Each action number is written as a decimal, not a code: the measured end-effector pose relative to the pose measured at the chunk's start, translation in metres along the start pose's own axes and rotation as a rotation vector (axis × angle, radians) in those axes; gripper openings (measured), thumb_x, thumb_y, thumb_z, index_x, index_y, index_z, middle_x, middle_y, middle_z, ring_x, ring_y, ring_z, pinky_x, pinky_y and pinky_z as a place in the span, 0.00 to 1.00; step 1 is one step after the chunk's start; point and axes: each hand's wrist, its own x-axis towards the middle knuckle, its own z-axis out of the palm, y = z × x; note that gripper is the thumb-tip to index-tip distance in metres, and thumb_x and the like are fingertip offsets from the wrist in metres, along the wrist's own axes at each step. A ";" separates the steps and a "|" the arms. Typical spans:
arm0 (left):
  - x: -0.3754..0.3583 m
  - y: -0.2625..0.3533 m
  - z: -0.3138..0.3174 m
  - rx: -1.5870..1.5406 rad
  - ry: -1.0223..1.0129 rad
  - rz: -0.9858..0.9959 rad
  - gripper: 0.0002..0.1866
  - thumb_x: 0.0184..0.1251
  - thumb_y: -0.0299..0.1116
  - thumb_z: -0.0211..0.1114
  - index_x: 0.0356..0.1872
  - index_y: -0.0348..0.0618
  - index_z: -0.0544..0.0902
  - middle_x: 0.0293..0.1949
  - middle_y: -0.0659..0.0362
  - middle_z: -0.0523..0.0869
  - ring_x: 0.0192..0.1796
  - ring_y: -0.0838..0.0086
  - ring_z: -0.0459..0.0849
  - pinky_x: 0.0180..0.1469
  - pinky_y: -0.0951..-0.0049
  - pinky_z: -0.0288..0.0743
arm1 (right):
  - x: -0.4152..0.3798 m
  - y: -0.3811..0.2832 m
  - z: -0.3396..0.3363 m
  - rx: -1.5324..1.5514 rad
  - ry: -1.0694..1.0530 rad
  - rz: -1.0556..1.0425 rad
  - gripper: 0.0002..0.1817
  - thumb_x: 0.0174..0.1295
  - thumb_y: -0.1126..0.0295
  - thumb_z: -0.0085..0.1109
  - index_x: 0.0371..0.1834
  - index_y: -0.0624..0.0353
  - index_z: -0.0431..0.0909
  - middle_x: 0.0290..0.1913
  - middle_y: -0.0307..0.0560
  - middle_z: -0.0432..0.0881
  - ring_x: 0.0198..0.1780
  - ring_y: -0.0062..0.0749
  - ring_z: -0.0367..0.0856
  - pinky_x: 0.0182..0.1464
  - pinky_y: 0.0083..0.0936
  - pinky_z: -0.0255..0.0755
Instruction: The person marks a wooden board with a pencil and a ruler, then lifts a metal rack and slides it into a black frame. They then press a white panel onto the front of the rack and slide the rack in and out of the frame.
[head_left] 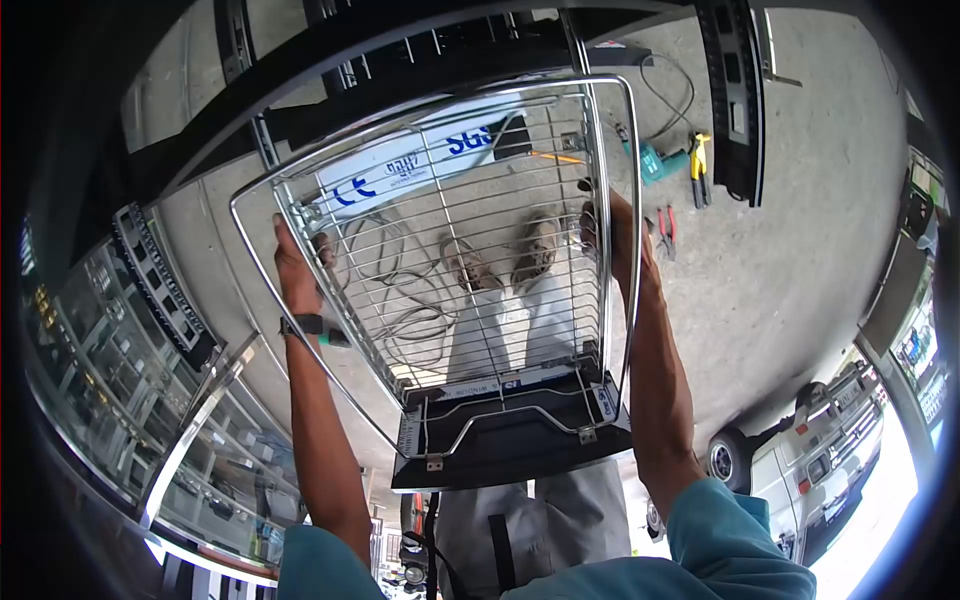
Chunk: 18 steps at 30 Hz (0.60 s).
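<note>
The left hand [298,270] is partly closed around the left side rail of a wire pull-out basket [450,200], thumb outside and fingertips showing inside the rail. The right hand [603,222] is curled at the opposite side rail, gripping it near the far end; its fingers are partly hidden by the metal, so how tightly they close is hard to judge. The basket lies between the two hands, held over the person's legs and shoes [538,248], which show through its wires. A black band [303,324] circles the left wrist.

At the basket's near end is a black panel [510,440] with a bent metal bracket [530,410] across it. Through the far part of the basket shows a white strip [405,172] with blue "CE" and "SGS" lettering, and below its left side a tangle of grey cable [395,300] on the concrete floor [760,270].

To the right of the basket lie a teal power tool [660,163], yellow-handled pliers [699,165] and red-handled pliers [666,228]. Farther right, nearer the person, stands a white vehicle [790,470].
</note>
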 end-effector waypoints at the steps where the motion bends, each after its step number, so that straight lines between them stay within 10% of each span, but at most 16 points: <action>1: -0.003 0.007 0.005 -0.011 0.012 0.028 0.35 0.60 0.68 0.42 0.31 0.40 0.76 0.16 0.62 0.74 0.16 0.80 0.72 0.19 0.82 0.67 | -0.002 -0.006 0.006 0.071 -0.046 -0.015 0.19 0.64 0.55 0.46 0.39 0.61 0.77 0.20 0.34 0.70 0.20 0.17 0.65 0.21 0.16 0.59; 7: 0.005 0.004 0.004 -0.117 -0.019 -0.035 0.34 0.61 0.67 0.42 0.42 0.43 0.76 0.19 0.64 0.73 0.18 0.82 0.70 0.20 0.82 0.67 | -0.028 -0.040 0.035 -0.097 0.032 -0.041 0.20 0.62 0.56 0.46 0.45 0.59 0.78 0.22 0.34 0.69 0.23 0.16 0.64 0.24 0.16 0.57; 11: 0.006 0.004 0.007 -0.169 -0.041 0.014 0.30 0.61 0.66 0.44 0.33 0.44 0.72 0.16 0.63 0.72 0.16 0.80 0.71 0.18 0.80 0.65 | -0.030 -0.042 0.033 -0.277 0.052 -0.109 0.26 0.64 0.49 0.45 0.41 0.65 0.75 0.20 0.36 0.69 0.21 0.18 0.66 0.22 0.16 0.58; 12: 0.003 0.005 0.012 -0.174 -0.020 -0.005 0.30 0.61 0.65 0.43 0.33 0.44 0.72 0.16 0.63 0.72 0.16 0.79 0.71 0.17 0.80 0.64 | -0.038 -0.049 0.042 -0.155 0.097 -0.025 0.15 0.60 0.57 0.47 0.23 0.56 0.71 0.23 0.31 0.67 0.28 0.15 0.63 0.30 0.17 0.57; 13: 0.000 0.008 0.013 -0.185 0.014 -0.013 0.30 0.62 0.65 0.43 0.33 0.44 0.73 0.17 0.63 0.72 0.15 0.79 0.70 0.17 0.80 0.64 | -0.037 -0.048 0.042 -0.110 0.040 -0.026 0.15 0.60 0.57 0.47 0.28 0.55 0.76 0.23 0.31 0.67 0.28 0.16 0.64 0.30 0.16 0.57; 14: 0.018 -0.007 -0.002 -0.135 -0.080 -0.035 0.34 0.62 0.66 0.41 0.53 0.48 0.73 0.21 0.67 0.72 0.19 0.85 0.68 0.21 0.85 0.65 | -0.040 -0.051 0.041 -0.145 0.064 -0.062 0.15 0.61 0.57 0.47 0.31 0.56 0.77 0.22 0.31 0.67 0.27 0.16 0.64 0.29 0.16 0.58; 18: 0.013 -0.008 0.001 -0.069 -0.037 0.030 0.32 0.64 0.65 0.39 0.43 0.45 0.75 0.19 0.63 0.74 0.17 0.83 0.71 0.19 0.84 0.66 | -0.021 -0.034 0.032 -0.086 0.061 0.012 0.18 0.64 0.58 0.45 0.42 0.61 0.77 0.22 0.33 0.68 0.23 0.16 0.65 0.25 0.17 0.61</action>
